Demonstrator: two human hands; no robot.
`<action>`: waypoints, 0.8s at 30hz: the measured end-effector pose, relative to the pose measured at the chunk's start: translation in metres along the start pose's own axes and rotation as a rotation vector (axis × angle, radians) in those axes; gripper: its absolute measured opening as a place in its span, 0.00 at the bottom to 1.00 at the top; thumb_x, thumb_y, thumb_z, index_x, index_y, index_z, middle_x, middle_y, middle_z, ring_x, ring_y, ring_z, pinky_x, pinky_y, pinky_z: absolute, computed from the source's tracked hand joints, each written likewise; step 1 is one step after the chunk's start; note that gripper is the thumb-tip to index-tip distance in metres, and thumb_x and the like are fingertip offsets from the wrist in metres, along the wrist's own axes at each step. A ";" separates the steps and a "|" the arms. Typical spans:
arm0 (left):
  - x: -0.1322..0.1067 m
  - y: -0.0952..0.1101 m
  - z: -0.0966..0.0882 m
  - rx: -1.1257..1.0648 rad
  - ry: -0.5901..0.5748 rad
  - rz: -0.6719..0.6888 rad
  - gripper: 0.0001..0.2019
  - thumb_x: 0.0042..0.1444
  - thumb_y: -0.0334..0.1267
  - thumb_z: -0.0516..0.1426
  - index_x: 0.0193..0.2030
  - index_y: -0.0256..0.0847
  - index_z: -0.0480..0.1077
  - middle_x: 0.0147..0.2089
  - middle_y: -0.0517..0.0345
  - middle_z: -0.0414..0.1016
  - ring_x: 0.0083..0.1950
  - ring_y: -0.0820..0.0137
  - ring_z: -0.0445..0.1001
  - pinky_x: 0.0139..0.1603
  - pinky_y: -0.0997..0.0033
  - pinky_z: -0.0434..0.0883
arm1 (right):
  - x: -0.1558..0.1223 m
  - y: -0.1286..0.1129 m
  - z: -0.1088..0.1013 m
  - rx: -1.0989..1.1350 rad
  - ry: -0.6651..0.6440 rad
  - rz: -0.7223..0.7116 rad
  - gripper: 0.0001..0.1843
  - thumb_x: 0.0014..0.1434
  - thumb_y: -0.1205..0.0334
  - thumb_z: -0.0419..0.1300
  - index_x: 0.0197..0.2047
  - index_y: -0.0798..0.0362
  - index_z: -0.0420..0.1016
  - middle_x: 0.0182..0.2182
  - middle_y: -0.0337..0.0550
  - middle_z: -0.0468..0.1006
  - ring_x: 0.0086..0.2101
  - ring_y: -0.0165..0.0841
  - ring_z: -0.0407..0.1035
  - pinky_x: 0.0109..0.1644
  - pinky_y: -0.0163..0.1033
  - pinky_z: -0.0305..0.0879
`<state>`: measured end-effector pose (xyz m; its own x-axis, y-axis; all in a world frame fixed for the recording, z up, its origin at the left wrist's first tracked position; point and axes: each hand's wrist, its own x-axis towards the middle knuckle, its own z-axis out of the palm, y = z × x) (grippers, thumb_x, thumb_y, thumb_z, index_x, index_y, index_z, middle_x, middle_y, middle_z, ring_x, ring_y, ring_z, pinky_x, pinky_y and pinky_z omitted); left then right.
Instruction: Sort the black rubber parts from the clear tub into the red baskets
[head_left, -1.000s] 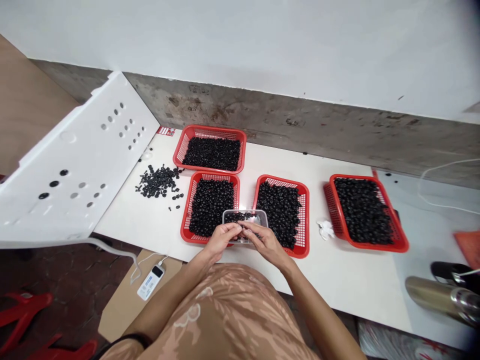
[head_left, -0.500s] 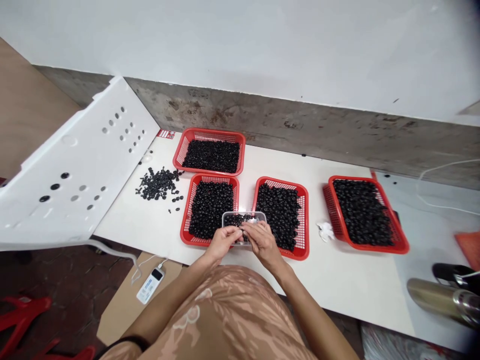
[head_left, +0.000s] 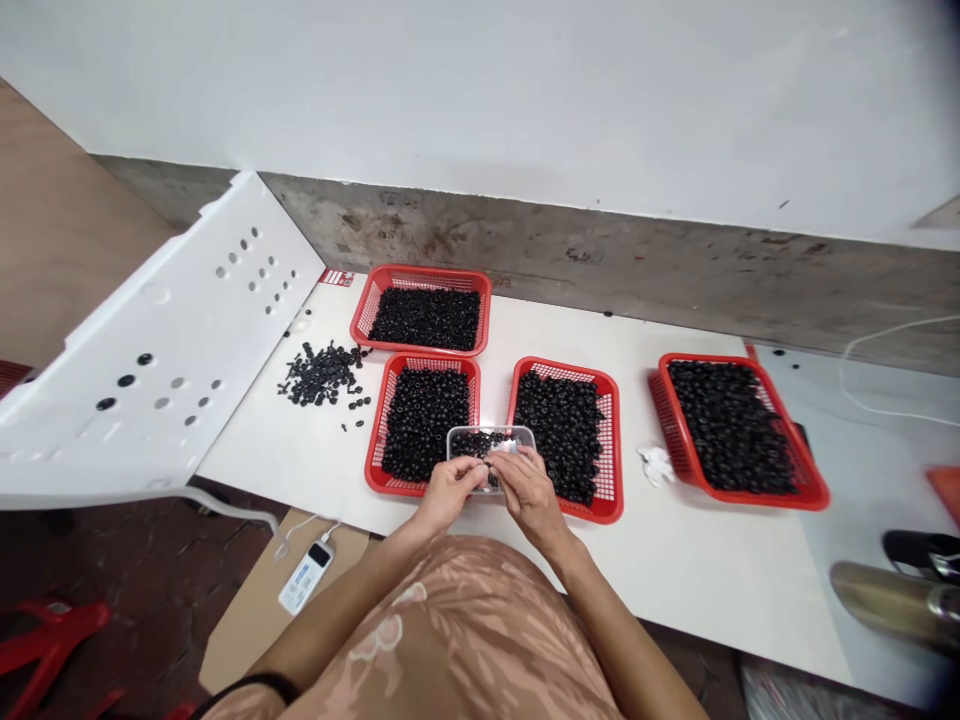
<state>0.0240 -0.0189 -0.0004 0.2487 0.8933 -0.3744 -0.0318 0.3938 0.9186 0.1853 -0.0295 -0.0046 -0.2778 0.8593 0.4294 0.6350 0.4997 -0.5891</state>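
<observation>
My left hand (head_left: pixel 453 487) and my right hand (head_left: pixel 528 486) meet at the fingertips, pinched together over the near edge of a small clear plastic box (head_left: pixel 527 434). What sits between the fingers is too small to make out. Small black pieces (head_left: pixel 480 441) lie inside the box, partly covered by my hands. To the left of the box stands a red basket (head_left: pixel 373 455) full of black ring-like parts (head_left: pixel 426 415). On its right is another red basket (head_left: pixel 614 470), filled with rounded black parts (head_left: pixel 559 430).
Behind stands a third red basket (head_left: pixel 420 270) of small black pieces, beside a loose black pile (head_left: pixel 322 373). Another full red basket (head_left: pixel 814 492) is at the right, near crumpled white tissue (head_left: pixel 656 465) and a metal flask (head_left: pixel 885 600). A white perforated panel (head_left: pixel 172 340) leans at left.
The camera view has shifted slightly, moving the whole scene a little right and down. My hands stay pinched together over the clear box.
</observation>
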 end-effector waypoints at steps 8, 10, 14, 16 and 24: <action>0.001 0.010 0.007 -0.173 -0.009 -0.053 0.15 0.49 0.48 0.61 0.29 0.35 0.74 0.32 0.55 0.74 0.35 0.70 0.67 0.41 0.71 0.63 | 0.006 -0.014 -0.013 -0.126 -0.092 0.063 0.18 0.63 0.60 0.54 0.56 0.54 0.67 0.45 0.49 0.78 0.43 0.37 0.71 0.56 0.48 0.53; 0.001 0.011 0.009 -0.210 -0.004 -0.061 0.15 0.49 0.47 0.62 0.30 0.35 0.74 0.32 0.55 0.74 0.34 0.70 0.67 0.41 0.71 0.63 | 0.009 -0.018 -0.011 -0.208 -0.094 0.058 0.17 0.62 0.59 0.55 0.52 0.54 0.68 0.43 0.49 0.78 0.42 0.38 0.70 0.56 0.49 0.51; 0.001 0.009 0.011 -0.218 0.001 -0.051 0.14 0.50 0.46 0.61 0.29 0.34 0.74 0.29 0.56 0.73 0.33 0.71 0.66 0.41 0.71 0.62 | 0.015 -0.022 -0.005 -0.336 -0.100 0.040 0.09 0.62 0.61 0.53 0.42 0.54 0.71 0.34 0.46 0.78 0.36 0.37 0.68 0.54 0.48 0.51; 0.001 0.008 0.011 -0.218 0.005 -0.060 0.14 0.49 0.46 0.61 0.29 0.34 0.74 0.29 0.56 0.74 0.33 0.71 0.66 0.41 0.71 0.62 | 0.016 -0.021 -0.003 -0.363 -0.121 0.020 0.08 0.62 0.61 0.53 0.40 0.54 0.70 0.32 0.45 0.77 0.35 0.37 0.67 0.54 0.48 0.51; -0.001 0.006 0.003 -0.229 -0.097 -0.125 0.18 0.48 0.50 0.62 0.30 0.33 0.74 0.29 0.57 0.73 0.32 0.72 0.65 0.40 0.72 0.60 | 0.013 -0.008 -0.001 -0.439 -0.133 -0.049 0.14 0.64 0.55 0.51 0.33 0.55 0.70 0.26 0.44 0.74 0.32 0.35 0.66 0.54 0.48 0.52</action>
<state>0.0263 -0.0175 0.0058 0.3554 0.8144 -0.4588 -0.2100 0.5479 0.8098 0.1774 -0.0229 0.0068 -0.3870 0.8567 0.3411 0.8559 0.4714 -0.2127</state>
